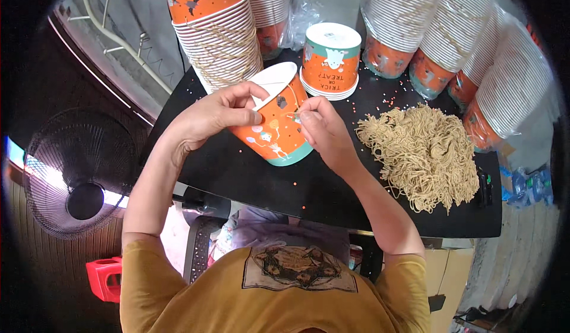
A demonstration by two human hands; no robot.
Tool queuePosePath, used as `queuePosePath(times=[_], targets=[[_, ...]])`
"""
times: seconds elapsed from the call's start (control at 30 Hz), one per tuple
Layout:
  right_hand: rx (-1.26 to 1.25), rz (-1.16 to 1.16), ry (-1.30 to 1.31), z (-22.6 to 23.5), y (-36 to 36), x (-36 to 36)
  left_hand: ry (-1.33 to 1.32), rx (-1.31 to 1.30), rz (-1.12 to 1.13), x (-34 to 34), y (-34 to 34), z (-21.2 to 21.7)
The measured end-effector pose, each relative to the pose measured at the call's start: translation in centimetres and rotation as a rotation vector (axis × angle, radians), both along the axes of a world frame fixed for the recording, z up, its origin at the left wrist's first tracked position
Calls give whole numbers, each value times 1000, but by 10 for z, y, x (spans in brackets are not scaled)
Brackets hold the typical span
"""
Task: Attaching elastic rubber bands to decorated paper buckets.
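Observation:
A round orange paper bucket [267, 132] with a teal base band, white inside and printed with a skeleton, is tilted over the black table. My left hand [217, 112] grips its rim, thumb on the outer wall and fingers reaching inside. Against the bucket's right side, my right hand [328, 132] is closed in a pinch on a thin tan cord [290, 115] at the wall. The exact cord end is hidden by the fingertips. To the right of that hand lies a loose heap of tan cords [421, 158].
Behind the bucket, more buckets [332, 65] stand upside down. A tall nested stack with cords [217, 51] rises at the back left. Several plastic-wrapped stacks [392, 24] line the back right. Small scraps dot the table [249, 181]. A black fan [83, 178] stands left.

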State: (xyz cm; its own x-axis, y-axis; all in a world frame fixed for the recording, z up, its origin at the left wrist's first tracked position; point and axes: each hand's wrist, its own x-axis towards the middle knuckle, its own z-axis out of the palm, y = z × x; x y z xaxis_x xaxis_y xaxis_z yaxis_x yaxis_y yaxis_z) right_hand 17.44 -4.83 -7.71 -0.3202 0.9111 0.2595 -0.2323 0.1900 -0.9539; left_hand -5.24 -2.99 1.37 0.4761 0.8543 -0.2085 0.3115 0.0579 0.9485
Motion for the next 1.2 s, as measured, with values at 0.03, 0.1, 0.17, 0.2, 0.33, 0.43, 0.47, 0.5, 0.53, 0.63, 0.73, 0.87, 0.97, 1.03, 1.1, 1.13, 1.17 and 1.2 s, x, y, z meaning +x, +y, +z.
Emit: queuePosePath(times=[0.03, 0.1, 0.17, 0.2, 0.33, 0.43, 0.47, 0.5, 0.53, 0.63, 0.73, 0.87, 0.97, 1.03, 1.1, 1.13, 1.17, 1.2], targets=[[3, 6, -3, -2, 1, 1, 8, -37, -31, 3, 0, 1], [10, 18, -3, -5, 4, 2, -47, -97, -53, 10, 0, -1], [1, 20, 25, -7, 5, 2, -61, -125, -57, 16, 1, -3], [-2, 21, 39, -8, 6, 1, -48, -123, -51, 19, 3, -4], [108, -23, 11, -16, 9, -3, -11, -95, -42, 25, 12, -6], [258, -74, -51, -26, 12, -2, 9, -102, -36, 29, 18, -7], [284, -98, -61, -28, 12, -3, 8, -103, -41, 29, 21, -9], [310, -122, -71, -29, 13, -3, 7, -104, -46, 30, 24, -12], [282, -129, -37, -28, 12, -4, 7, -105, -52, 30, 25, -14], [206, -151, 56, -27, 11, -3, 35, -99, -74, 34, 25, -13], [169, -168, 90, -26, 11, -3, 28, -105, -91, 37, 22, -13], [191, -182, 28, -26, 13, -2, 30, -88, -91, 37, 25, -19], [249, -160, -143, -23, 15, 6, 30, -71, -77, 37, 24, -17], [265, -153, -238, -19, 14, 8, 9, -62, -72, 39, 23, -14], [235, -185, -284, -15, 7, 15, 28, -34, -58, 44, 23, -11], [232, -161, -273, -14, 7, 14, 36, -20, -58, 43, 24, -10], [222, -148, -269, -13, 8, 12, 48, -22, -66, 40, 25, -10], [210, -134, -264, -13, 9, 11, 106, 13, -18, 38, 22, -9]])
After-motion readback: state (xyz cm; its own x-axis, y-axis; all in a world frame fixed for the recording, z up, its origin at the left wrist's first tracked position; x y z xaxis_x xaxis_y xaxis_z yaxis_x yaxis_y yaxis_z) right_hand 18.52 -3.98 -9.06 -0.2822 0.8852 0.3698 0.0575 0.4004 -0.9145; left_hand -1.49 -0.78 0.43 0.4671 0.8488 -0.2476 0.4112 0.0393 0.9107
